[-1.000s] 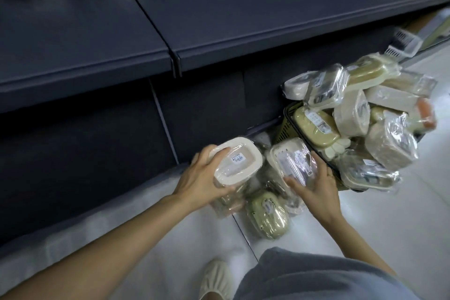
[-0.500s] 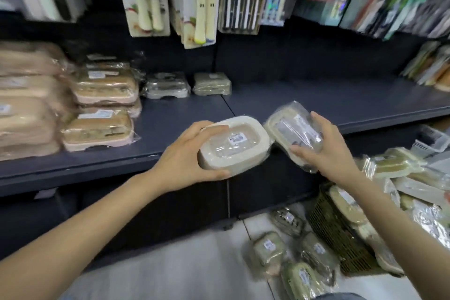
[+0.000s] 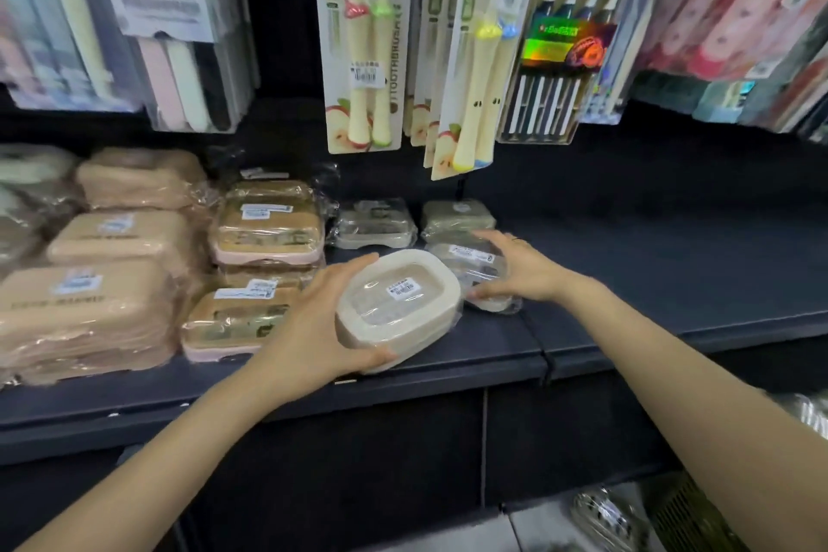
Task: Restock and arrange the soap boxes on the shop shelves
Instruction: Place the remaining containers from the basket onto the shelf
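Left hand (image 3: pixel 309 327) fingers clamp the cream oval plastic-wrapped soap box (image 3: pixel 398 309); right hand (image 3: pixel 522 267) fingers curl over the clear-wrapped pale soap box (image 3: pixel 481 278). Seat both flat on the dark shelf (image 3: pixel 649 282), labels up, aligned with the row.

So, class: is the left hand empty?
No, the left hand grips a white soap box at the shelf edge.

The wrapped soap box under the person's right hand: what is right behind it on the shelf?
Behind the wrapped soap box held by the right hand sits an olive-green soap box, with a grey one to its left. The hand covers part of the green box's front.
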